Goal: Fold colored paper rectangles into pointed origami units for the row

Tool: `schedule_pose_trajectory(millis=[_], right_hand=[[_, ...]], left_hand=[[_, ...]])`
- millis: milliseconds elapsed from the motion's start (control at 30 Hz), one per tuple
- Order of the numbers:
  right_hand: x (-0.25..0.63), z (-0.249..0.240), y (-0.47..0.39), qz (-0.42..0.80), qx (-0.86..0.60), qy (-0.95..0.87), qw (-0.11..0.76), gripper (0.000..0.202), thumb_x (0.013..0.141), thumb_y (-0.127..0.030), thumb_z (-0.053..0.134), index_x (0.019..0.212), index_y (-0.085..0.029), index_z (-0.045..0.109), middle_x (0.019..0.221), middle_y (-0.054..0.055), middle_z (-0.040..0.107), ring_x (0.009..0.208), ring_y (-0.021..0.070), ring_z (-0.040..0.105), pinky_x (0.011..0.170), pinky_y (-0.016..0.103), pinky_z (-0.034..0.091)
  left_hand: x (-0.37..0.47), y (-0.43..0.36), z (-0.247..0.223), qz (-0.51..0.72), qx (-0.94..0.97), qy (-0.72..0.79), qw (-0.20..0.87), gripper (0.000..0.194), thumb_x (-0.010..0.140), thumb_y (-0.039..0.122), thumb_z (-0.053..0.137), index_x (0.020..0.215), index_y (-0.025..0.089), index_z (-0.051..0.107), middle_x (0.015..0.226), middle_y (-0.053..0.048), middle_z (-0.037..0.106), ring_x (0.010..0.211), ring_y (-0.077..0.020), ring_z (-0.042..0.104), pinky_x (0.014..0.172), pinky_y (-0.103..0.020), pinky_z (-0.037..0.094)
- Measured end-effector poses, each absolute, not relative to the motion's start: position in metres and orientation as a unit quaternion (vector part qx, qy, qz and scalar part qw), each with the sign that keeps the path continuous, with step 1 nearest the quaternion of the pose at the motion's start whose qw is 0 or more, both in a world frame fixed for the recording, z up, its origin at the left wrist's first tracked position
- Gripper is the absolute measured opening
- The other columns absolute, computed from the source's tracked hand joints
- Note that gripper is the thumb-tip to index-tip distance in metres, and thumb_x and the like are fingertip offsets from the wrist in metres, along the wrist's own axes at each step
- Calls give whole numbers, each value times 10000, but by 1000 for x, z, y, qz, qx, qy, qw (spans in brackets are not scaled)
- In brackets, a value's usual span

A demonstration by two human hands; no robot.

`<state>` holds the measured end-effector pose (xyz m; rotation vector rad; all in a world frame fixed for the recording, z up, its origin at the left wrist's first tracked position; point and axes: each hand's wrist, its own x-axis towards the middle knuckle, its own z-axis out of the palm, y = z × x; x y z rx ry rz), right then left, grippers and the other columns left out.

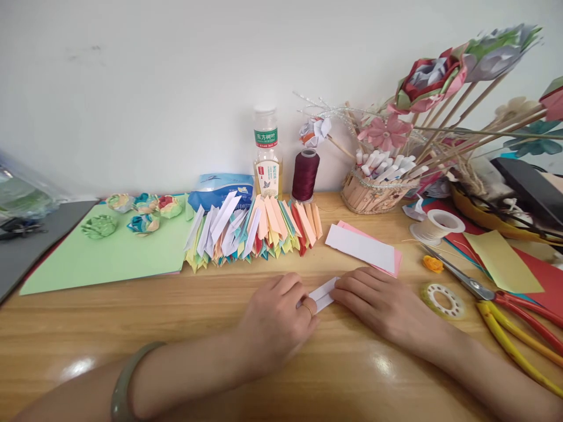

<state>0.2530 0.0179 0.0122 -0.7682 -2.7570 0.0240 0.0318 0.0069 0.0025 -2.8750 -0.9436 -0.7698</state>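
My left hand (277, 319) and my right hand (382, 305) both press on a small folded white paper strip (323, 292) lying flat on the wooden table (185, 328). Fingers of each hand cover the strip's ends, so only its middle shows. A ring sits on my left hand, a green bangle on that wrist. Just beyond my right hand lies a stack of white and pink paper strips (365, 248). Behind my hands stands a row of several folded coloured paper pieces (253, 231).
A green sheet (109, 258) with paper flowers (145, 212) lies at the left. A bottle (267, 153), a dark red thread spool (305, 174) and a basket of paper flowers on sticks (378, 190) stand at the back. Scissors (497, 293), a tape ring (442, 300) and a string roll (437, 225) lie at the right.
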Motion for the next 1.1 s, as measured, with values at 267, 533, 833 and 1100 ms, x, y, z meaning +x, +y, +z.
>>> schedule_pose_trajectory(millis=[267,533,833,1100], right_hand=[[245,5,24,143,-369,-902,173,185,952,-211,382,931,-179,563,848,60,586,795,190,526,694,333,437],[234,6,29,183,-429,-866,183,137,919,-168,422,857,-192,541,864,49,565,753,160,547,654,290,471],[240,11,24,179,-451,-860,160,67,887,-175,465,850,-202,513,950,69,549,874,222,487,721,382,446],[242,16,17,204,-425,-864,177,133,895,-156,424,783,-203,477,784,32,568,706,160,528,636,292,443]], left_hand=[[33,10,6,-257,-857,-410,-179,117,841,118,538,845,170,643,742,-6,646,766,-181,515,707,-315,444],[35,11,11,-190,-829,-480,-213,82,784,175,663,723,196,613,705,43,623,776,-172,512,721,-326,396],[31,15,7,-174,-833,-490,-189,167,751,236,708,850,181,585,913,-17,558,936,-218,456,805,-369,413],[28,14,8,-238,-849,-426,-203,57,791,187,663,848,185,657,904,-16,624,944,-192,490,839,-345,449]])
